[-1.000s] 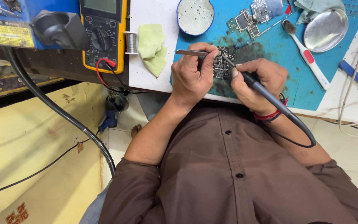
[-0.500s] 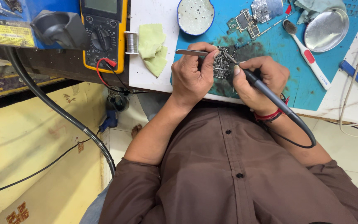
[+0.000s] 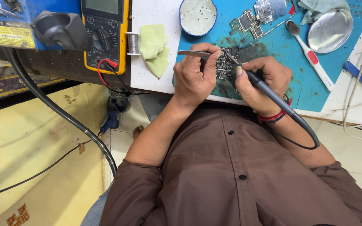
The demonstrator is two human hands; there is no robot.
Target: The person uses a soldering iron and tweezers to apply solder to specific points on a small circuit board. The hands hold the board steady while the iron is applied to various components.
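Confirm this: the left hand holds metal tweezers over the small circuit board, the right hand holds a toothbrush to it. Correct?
Not quite. In the head view the right hand holds a black corded soldering iron, not a toothbrush. The left hand does hold tweezers at the circuit board.

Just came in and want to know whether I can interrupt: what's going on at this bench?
A person in a brown shirt is working on a small circuit board lying on the blue mat. The left hand holds metal tweezers at the board, and the right hand holds a soldering iron with its tip on the board. A yellow multimeter and a toothbrush lie nearby.
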